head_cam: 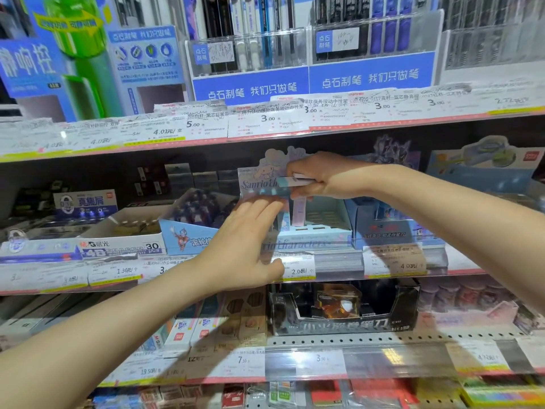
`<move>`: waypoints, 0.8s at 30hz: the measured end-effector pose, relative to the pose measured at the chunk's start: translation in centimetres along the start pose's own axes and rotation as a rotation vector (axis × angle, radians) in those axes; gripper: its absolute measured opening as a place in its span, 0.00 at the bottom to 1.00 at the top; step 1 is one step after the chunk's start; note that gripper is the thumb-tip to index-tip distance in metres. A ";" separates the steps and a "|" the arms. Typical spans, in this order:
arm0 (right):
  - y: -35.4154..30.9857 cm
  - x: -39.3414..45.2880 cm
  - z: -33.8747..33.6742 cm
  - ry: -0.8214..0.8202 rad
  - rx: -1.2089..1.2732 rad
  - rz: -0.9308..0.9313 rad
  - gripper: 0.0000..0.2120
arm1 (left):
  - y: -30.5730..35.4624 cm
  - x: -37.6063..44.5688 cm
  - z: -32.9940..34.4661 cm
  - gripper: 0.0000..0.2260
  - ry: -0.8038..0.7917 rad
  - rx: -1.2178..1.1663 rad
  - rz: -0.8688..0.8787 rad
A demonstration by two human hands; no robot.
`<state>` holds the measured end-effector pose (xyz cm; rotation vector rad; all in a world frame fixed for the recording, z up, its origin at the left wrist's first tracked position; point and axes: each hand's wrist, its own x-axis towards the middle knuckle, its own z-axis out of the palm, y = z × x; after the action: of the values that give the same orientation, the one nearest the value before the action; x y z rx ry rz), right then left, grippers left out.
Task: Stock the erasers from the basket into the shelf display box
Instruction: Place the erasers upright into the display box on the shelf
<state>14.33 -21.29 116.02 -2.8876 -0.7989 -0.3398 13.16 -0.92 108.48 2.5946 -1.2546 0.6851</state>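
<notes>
The pale blue Sanrio display box (321,231) stands on the middle shelf, with a cartoon header card (259,178) at its back. One pink eraser (298,212) stands upright inside it. My right hand (315,178) hovers over the box, shut on a few flat erasers (298,180) in blue and pink wrappers. My left hand (247,246) rests flat against the box's front left corner, fingers apart, holding nothing. The basket is out of view.
A blue Ultraman box (188,234) stands left of the display box, a blue sharpener box (389,231) to its right. Price tags (298,271) line the shelf edge. Pens fill the shelf above; a black box (345,314) sits below.
</notes>
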 end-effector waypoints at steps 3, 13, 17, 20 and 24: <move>-0.1 -0.1 -0.2 -0.022 -0.014 -0.001 0.15 | 0.0 0.0 -0.2 0.37 -0.007 -0.009 0.000; -0.4 0.5 -0.6 -0.086 0.001 -0.017 0.08 | 0.0 0.1 -0.6 0.36 -0.033 -0.018 0.004; -0.4 0.4 -0.8 -0.109 -0.021 -0.011 0.11 | -0.1 0.0 -0.8 0.36 -0.050 -0.016 0.003; -0.1 -0.1 -0.4 -0.132 -0.055 0.001 0.14 | -0.1 0.0 -0.9 0.36 -0.055 -0.005 0.008; 0.1 -0.3 1.4 -0.040 -0.046 -0.028 0.08 | -0.1 0.1 -0.8 0.37 -0.049 -0.005 0.010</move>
<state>14.40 -21.26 114.63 -2.9371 -0.8498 -0.3088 13.03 -0.67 109.23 2.6174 -1.2821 0.6232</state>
